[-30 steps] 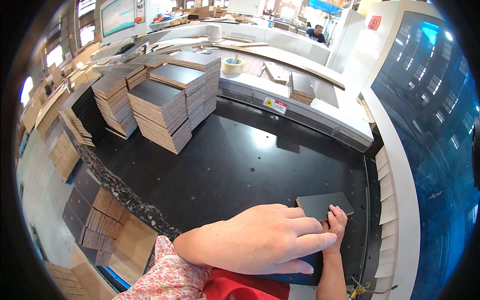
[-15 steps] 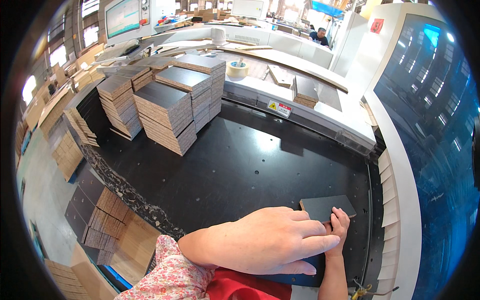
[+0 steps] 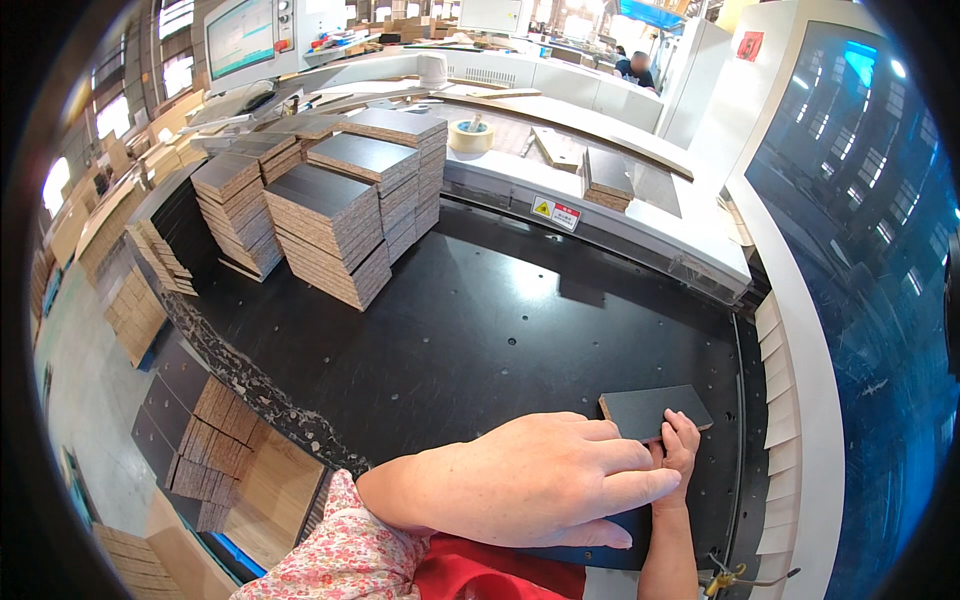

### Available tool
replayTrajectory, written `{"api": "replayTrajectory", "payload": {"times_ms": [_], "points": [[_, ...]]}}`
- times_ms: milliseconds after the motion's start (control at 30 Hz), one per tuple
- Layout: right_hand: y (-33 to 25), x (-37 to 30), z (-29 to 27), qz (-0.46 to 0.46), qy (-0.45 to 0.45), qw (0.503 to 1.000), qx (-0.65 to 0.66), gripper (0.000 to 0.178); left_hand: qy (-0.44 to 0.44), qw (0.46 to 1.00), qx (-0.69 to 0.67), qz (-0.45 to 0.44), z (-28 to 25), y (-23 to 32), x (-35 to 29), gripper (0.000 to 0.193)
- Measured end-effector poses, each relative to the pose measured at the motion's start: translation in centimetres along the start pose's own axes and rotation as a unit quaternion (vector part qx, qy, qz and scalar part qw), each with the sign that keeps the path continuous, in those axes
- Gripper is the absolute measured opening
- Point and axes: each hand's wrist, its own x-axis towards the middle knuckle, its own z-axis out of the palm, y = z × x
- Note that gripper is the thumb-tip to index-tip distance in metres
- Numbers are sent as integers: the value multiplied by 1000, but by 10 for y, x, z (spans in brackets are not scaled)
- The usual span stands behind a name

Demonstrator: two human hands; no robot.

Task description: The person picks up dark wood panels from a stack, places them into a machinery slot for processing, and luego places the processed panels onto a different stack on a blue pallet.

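My left hand [image 3: 545, 475] reaches across the front from a floral sleeve, palm down, its fingers loosely stretched and the thumb apart. Nothing shows in it, though its underside is hidden. Just beyond its fingertips, my right hand [image 3: 677, 450] has its fingers curled over the near edge of a small dark-faced board [image 3: 650, 408]. That board lies flat on the black machine table [image 3: 480, 350], near its right side. The left hand covers part of the right hand and the board's near left corner.
Stacks of dark-faced chipboard pieces [image 3: 325, 235] stand at the table's far left. A tape roll [image 3: 470, 136] and a short board stack [image 3: 607, 180] sit on the white ledge behind. A blue-windowed machine cover [image 3: 860, 250] rises at the right; more board pieces [image 3: 205, 450] lie lower left.
Both hands and the board stay nearly in place. The view has shifted very slightly.
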Motion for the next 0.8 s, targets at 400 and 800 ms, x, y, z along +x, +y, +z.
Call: {"api": "replayTrajectory", "payload": {"times_ms": [400,800], "points": [[0,0,0,3,-4,1000,1,25,-4,1000,3,1,-1,1,0,53],[-3,0,-2,11,-12,1000,-7,23,-2,1000,-10,5,1,1,0,54]]}}
